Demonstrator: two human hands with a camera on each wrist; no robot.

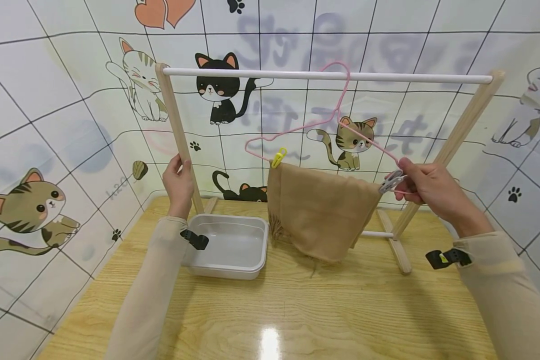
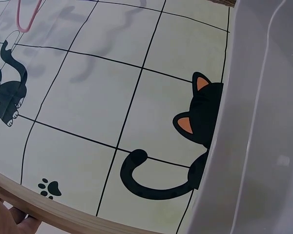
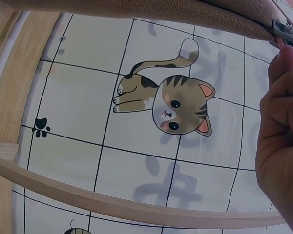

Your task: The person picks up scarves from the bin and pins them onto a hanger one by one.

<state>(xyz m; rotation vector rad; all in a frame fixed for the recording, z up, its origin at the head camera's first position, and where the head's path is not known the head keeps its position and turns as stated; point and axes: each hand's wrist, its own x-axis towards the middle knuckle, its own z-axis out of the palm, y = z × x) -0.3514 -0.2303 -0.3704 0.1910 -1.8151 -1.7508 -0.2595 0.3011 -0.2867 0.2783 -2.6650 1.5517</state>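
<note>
A brown fringed cloth (image 1: 324, 210) hangs folded over the lower bar of a pink hanger (image 1: 292, 129), hooked on the rack's white rail (image 1: 261, 74). A yellow clothespin (image 1: 279, 158) grips the cloth's left corner on the bar. At its right corner sits a grey clothespin (image 1: 390, 181), which my right hand (image 1: 432, 187) pinches beside the hanger's end. The right wrist view shows the thumb and fingers (image 3: 283, 63) right at that clothespin. My left hand (image 1: 179, 182) holds the left wooden post (image 1: 176, 115) of the rack, fingers behind it.
A white plastic basin (image 1: 227, 265) stands on the wooden table (image 1: 297, 310) below my left hand, left of the cloth. The rack's right post (image 1: 468, 117) rises beyond my right hand, and its foot (image 1: 399, 255) lies on the table. A cat-print wall covering encloses the back and sides.
</note>
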